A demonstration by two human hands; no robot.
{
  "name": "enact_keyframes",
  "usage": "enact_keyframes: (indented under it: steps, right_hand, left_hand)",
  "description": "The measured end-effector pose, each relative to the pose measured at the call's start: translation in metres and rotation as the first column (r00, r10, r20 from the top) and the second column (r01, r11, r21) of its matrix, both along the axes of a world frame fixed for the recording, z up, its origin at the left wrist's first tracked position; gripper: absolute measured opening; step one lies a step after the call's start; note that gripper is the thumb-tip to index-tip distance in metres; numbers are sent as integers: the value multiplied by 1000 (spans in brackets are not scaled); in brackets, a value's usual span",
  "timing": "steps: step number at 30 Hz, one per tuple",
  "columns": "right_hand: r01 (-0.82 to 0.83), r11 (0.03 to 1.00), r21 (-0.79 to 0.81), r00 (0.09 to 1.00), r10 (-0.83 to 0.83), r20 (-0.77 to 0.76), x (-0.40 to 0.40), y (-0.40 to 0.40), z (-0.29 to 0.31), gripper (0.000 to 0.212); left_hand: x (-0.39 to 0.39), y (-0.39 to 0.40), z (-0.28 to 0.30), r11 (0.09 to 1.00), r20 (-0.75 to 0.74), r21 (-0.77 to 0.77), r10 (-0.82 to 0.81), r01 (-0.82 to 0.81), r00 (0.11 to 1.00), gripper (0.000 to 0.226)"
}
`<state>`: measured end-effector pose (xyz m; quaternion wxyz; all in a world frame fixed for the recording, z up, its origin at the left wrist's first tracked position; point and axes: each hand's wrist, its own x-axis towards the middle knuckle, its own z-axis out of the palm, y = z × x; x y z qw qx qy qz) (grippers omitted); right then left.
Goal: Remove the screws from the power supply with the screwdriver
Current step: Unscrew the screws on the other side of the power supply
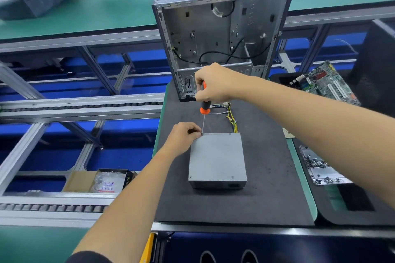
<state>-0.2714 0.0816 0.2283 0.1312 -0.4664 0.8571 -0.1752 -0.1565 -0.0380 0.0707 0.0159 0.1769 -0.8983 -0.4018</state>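
The right hand (213, 83) is closed around the orange-and-black handle of the screwdriver (203, 100), holding it nearly upright. Straight below that hand, the thin shaft runs down to the far left corner of the grey power supply (217, 157), its tip on a screw (202, 134) there. The left hand (182, 136) rests against that same corner, fingertips pinched together right beside the tip. The power supply lies flat on a dark mat (267, 177) on the surface, its yellow wires (232, 117) trailing away just under the right hand. Beyond the right hand stands an open computer case (220, 34).
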Motion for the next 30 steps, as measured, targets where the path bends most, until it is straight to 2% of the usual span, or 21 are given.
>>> enact_keyframes:
  steps: [12,16,20,26,30]
  right_hand:
    - [32,999,14,999,-32,19,-2,-2,2,10]
    - [32,999,-2,999,-32,18,1,-5,0,16]
    - [45,997,65,999,-43,-28,9,-8,3,22]
    - [166,986,26,986,-166,11,11,-13,2,27]
    - [214,977,2,975,-214,59,8,-12,-2,26]
  left_hand:
    - [-1,2,-4,1000,-5,13,16,-15,1000,9]
    - [-1,3,-5,999,-14,29,32,-31,999,10]
    - [-1,2,-5,998,-13,56,40,-39,999,13]
    - [4,5,-11,979,-23,157,134,-128,991,20]
    - [4,5,-11,978,-48,173,126,-116,991,21]
